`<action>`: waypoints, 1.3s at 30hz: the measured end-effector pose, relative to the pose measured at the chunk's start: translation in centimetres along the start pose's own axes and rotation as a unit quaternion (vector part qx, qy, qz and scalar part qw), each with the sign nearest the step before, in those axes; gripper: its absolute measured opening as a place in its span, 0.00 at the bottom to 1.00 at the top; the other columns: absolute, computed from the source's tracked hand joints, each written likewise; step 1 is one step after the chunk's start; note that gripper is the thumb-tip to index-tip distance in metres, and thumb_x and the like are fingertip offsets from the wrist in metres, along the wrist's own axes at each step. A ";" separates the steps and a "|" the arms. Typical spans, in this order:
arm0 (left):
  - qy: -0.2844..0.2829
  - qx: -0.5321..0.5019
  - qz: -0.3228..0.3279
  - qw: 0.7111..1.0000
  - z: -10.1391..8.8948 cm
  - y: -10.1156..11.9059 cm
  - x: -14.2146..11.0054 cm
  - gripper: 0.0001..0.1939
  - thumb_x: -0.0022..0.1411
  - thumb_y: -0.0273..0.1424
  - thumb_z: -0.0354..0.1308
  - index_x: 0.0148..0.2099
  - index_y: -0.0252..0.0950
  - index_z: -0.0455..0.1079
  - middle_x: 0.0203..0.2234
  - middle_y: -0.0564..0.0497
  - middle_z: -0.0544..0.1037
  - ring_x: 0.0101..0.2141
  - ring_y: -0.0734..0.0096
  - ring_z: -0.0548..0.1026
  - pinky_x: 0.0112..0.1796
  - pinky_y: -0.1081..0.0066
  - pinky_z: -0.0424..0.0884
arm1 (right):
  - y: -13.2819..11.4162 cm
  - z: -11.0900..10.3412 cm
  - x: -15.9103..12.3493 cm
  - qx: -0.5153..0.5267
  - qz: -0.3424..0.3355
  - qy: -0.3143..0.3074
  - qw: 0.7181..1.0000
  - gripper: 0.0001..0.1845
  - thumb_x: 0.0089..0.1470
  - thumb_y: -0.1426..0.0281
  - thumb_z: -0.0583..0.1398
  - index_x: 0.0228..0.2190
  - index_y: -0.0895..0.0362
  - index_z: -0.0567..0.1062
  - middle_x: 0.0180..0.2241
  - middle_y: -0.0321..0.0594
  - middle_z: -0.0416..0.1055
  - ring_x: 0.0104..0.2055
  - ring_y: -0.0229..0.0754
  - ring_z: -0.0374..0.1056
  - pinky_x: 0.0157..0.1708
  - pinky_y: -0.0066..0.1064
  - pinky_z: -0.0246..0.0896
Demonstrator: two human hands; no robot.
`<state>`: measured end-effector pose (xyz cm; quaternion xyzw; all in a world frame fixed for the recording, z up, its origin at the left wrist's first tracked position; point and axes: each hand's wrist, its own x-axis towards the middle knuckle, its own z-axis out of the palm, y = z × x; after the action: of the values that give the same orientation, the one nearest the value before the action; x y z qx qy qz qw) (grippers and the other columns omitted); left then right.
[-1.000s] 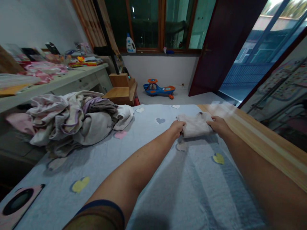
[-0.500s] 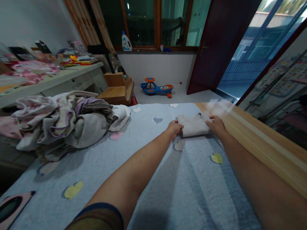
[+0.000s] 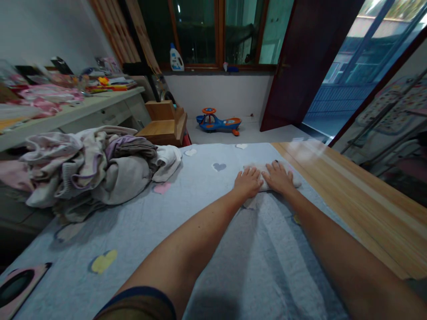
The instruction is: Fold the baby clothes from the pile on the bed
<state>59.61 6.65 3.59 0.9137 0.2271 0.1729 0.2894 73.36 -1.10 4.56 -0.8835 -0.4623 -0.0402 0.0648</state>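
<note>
A folded whitish ribbed garment (image 3: 295,181) lies on the light blue bedspread (image 3: 200,178), near the far right part of the bed. My left hand (image 3: 248,181) rests flat on its left side with the fingers spread. Beside it, my right hand (image 3: 278,177) presses on the middle and right of the cloth, fingers also spread. Both hands cover most of the garment, so only its edges show. To the left sits a large loose heap of clothes (image 3: 116,178) in grey, white, pink and purple.
A wooden board surface (image 3: 333,186) runs along the bed's right side. A pink-framed object (image 3: 33,280) lies at the near left corner. Beyond the bed are a wooden chair (image 3: 163,126) and a blue ride-on toy (image 3: 218,122). A cluttered desk (image 3: 110,106) stands at left.
Both hands have let go of the garment's side edges and come closer together. They now lie flat on top of it, and it looks flatter.
</note>
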 end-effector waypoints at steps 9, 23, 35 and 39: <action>-0.018 0.060 -0.014 0.998 0.8 -0.7 -2.2 0.26 0.69 0.40 0.46 0.68 0.44 0.55 0.69 0.47 0.52 0.68 0.54 0.46 0.64 0.46 0.39 | 0.0 0.7 -0.1 -0.008 0.009 -0.016 1.000 0.29 0.64 0.54 0.43 0.61 0.52 0.60 0.68 0.48 0.48 0.69 0.54 0.40 0.60 0.62 0.42; -0.075 0.207 -0.080 0.972 -8.5 -6.2 -22.1 0.30 0.69 0.42 0.46 0.71 0.45 0.48 0.70 0.49 0.46 0.68 0.54 0.44 0.64 0.43 0.41 | -0.3 -0.1 0.8 0.009 0.049 -0.001 0.999 0.28 0.60 0.56 0.52 0.56 0.56 0.68 0.64 0.55 0.55 0.64 0.63 0.50 0.56 0.62 0.48; -0.006 0.297 -0.209 0.932 -12.2 -13.7 -29.7 0.27 0.71 0.42 0.44 0.68 0.40 0.55 0.68 0.46 0.54 0.67 0.56 0.50 0.63 0.47 0.49 | -19.8 3.5 -9.0 0.135 -0.136 -0.047 0.980 0.17 0.58 0.73 0.55 0.49 0.60 0.74 0.49 0.48 0.73 0.52 0.45 0.67 0.51 0.32 0.56; 0.023 0.298 -0.199 0.933 -11.8 -13.7 -30.0 0.27 0.70 0.43 0.45 0.68 0.41 0.56 0.67 0.47 0.56 0.67 0.57 0.51 0.63 0.48 0.48 | -20.6 4.6 -10.5 0.094 -0.060 0.003 0.994 0.16 0.57 0.72 0.57 0.47 0.60 0.74 0.49 0.50 0.72 0.50 0.50 0.65 0.46 0.35 0.56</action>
<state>24.88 6.50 -1.10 0.8898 0.4520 0.0571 0.0271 50.52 2.66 0.21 -0.8442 -0.5156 -0.0032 0.1466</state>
